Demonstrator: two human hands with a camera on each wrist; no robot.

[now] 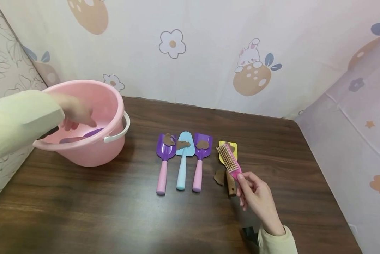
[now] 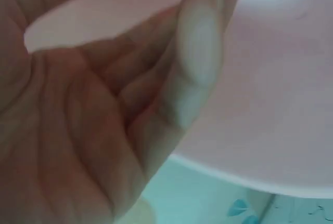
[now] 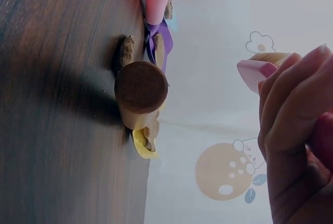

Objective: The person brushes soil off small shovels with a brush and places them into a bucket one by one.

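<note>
Gripping a pink brush [image 1: 229, 160] by its handle in the fingers of the right hand [image 1: 256, 197], raised off the counter [image 1: 113, 204] and partly covering the yellow shovel [image 1: 235, 155] in the head view. Holding the left hand [image 1: 77, 111] inside the pink bucket [image 1: 94, 151], fingers loose and grasping nothing. See low in the bucket a purple piece [image 1: 93, 132], perhaps a tool, though too cut off to be sure. Left of the brush, see two purple shovels [image 1: 165, 153] and, between them, a light blue shovel [image 1: 181, 173], each bearing brown lumps [image 1: 202, 144].
</note>
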